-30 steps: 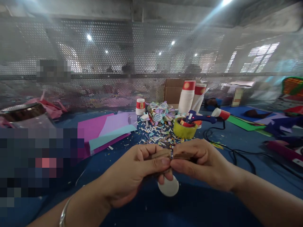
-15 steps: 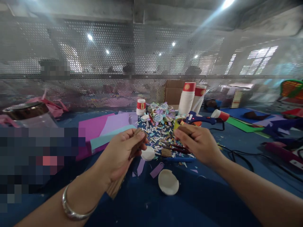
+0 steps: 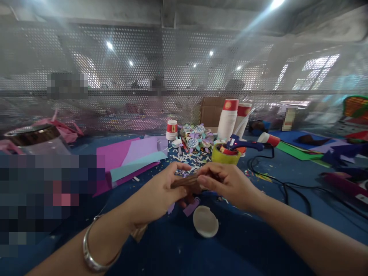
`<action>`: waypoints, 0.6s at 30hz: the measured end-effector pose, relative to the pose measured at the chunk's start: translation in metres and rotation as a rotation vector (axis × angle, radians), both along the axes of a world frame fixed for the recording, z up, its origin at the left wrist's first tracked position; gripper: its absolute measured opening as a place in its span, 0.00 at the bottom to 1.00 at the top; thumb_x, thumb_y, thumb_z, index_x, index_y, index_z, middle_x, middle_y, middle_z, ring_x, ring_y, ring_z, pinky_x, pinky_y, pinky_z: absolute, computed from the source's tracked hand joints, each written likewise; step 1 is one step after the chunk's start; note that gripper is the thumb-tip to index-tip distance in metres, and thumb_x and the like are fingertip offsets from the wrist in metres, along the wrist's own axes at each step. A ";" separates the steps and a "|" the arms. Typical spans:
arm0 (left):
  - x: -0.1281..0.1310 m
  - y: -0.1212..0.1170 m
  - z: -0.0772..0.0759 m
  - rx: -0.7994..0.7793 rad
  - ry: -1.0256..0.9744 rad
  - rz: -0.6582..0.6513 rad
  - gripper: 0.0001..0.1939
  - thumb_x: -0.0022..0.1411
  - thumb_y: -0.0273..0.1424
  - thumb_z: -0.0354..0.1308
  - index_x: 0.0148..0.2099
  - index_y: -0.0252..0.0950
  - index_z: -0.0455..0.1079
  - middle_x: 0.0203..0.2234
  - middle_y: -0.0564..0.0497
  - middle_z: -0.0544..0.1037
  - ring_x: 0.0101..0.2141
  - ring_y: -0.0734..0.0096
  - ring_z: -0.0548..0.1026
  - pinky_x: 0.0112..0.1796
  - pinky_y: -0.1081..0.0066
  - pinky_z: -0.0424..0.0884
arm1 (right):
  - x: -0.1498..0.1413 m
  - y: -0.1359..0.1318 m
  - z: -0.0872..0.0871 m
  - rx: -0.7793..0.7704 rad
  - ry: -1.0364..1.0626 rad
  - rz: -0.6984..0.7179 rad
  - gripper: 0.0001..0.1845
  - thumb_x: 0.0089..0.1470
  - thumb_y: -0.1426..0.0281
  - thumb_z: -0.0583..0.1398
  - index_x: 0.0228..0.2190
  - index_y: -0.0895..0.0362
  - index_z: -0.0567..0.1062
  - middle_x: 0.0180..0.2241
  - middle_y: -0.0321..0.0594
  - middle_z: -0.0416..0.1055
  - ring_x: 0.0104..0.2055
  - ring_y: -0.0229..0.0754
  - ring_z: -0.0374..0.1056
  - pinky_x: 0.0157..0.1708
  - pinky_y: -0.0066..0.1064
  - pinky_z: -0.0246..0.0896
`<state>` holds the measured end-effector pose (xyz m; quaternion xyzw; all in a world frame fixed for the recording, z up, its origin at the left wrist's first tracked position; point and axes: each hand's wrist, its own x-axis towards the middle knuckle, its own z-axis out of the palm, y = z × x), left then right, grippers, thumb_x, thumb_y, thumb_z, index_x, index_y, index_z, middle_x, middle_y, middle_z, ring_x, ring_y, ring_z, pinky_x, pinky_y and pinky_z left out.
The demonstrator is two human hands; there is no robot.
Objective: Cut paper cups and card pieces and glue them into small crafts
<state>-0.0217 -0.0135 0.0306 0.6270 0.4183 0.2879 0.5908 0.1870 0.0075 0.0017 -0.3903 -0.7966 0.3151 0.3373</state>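
Note:
My left hand (image 3: 158, 193) is closed on a brown strip of corrugated cardboard (image 3: 185, 182), thumb along its lower edge. My right hand (image 3: 232, 186) meets it from the other side, with fingers and thumb pinching the strip's right end. Whether this is one piece or two laid together I cannot tell. Below the hands lies a white round paper piece with a raised rim (image 3: 205, 222), like a cut cup base. A purple paper strip (image 3: 191, 207) is beside it. Another cardboard strip (image 3: 139, 232) shows partly under my left wrist.
Behind my hands stands a yellow tub (image 3: 230, 156) with a blue glue gun (image 3: 245, 144) across it, its black cord (image 3: 283, 184) running right. Stacked paper cups (image 3: 228, 120) rise behind. Paper scraps (image 3: 191, 155) cover the middle; coloured sheets (image 3: 138, 165) lie left.
My hands have come together from apart, bringing their brown cardboard pieces to the middle. They now cover the white disc, scissors and small cardboard piece seen before. The yellow tub shows more fully.

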 end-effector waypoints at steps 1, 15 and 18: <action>0.000 0.000 -0.001 -0.009 0.000 -0.017 0.19 0.62 0.27 0.58 0.54 0.35 0.57 0.29 0.51 0.77 0.30 0.71 0.74 0.33 0.70 0.69 | -0.002 -0.003 0.000 -0.009 0.004 0.036 0.14 0.60 0.58 0.58 0.33 0.56 0.73 0.26 0.34 0.69 0.26 0.36 0.61 0.24 0.27 0.52; -0.003 -0.005 0.006 0.300 0.396 -0.240 0.14 0.68 0.35 0.47 0.33 0.37 0.69 0.26 0.53 0.76 0.25 0.73 0.72 0.27 0.75 0.66 | -0.006 -0.016 0.012 -0.195 -0.077 0.344 0.12 0.61 0.68 0.55 0.27 0.59 0.71 0.24 0.34 0.66 0.25 0.34 0.59 0.24 0.25 0.54; -0.001 -0.010 0.010 0.318 0.427 -0.245 0.16 0.69 0.35 0.45 0.31 0.37 0.67 0.23 0.54 0.74 0.25 0.73 0.71 0.27 0.75 0.64 | -0.009 -0.021 0.016 -0.198 -0.039 0.394 0.15 0.62 0.69 0.54 0.24 0.58 0.70 0.24 0.34 0.66 0.23 0.33 0.59 0.23 0.24 0.54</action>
